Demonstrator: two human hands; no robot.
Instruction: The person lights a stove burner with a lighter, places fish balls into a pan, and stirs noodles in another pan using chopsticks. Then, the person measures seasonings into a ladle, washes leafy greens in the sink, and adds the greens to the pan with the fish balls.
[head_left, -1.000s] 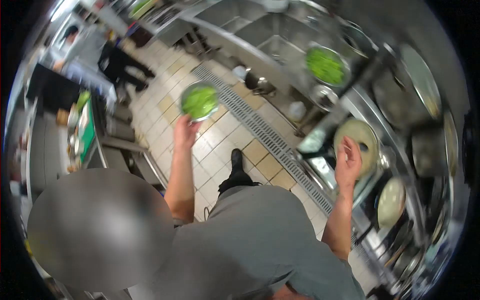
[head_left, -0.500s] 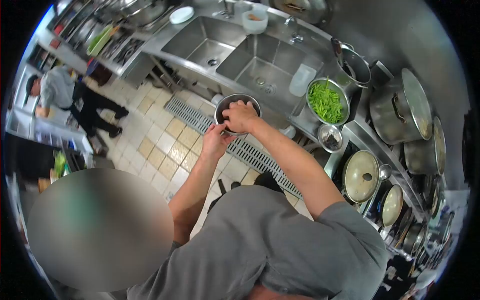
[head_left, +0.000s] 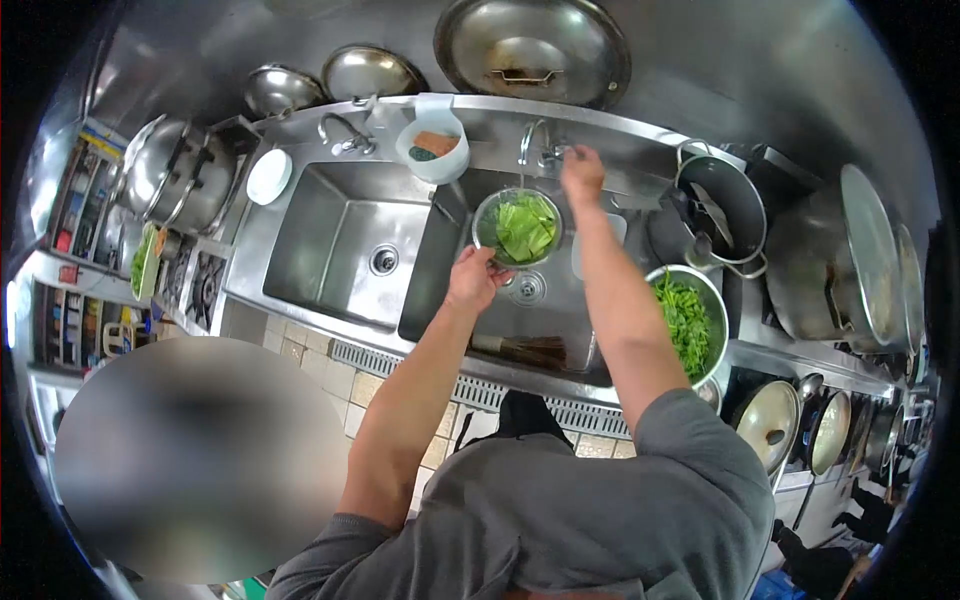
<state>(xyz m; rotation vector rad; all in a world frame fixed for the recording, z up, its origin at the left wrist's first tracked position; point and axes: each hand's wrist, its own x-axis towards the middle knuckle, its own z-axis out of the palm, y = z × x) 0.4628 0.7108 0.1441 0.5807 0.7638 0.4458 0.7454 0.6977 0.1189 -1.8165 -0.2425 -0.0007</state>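
Note:
My left hand (head_left: 473, 280) grips the near-left rim of a metal bowl (head_left: 482, 226) that holds cut green leaves (head_left: 526, 228). The bowl is over the right sink basin (head_left: 455, 325), beneath the spout of a tap (head_left: 526, 143). Reaching past it, my right hand (head_left: 582, 178) has its fingers closed at the tap handle (head_left: 557, 154), partly covering it. Whether water is running is hard to make out. Below my right forearm, a translucent white plastic container (head_left: 611, 236) shows in the basin.
A large bowl of chopped greens (head_left: 686, 325) stands right of the sink, below a deep pot (head_left: 735, 190). A bundled brush (head_left: 530, 349) lies in the basin. A white tub with sponges (head_left: 434, 150) sits behind the divider. White plates (head_left: 269, 177) are left of the left basin (head_left: 330, 240).
The bowl has moved from over the floor drain to the sink, under the tap. My right hand has left the bowl and is on the tap handle. My view has turned toward the sink.

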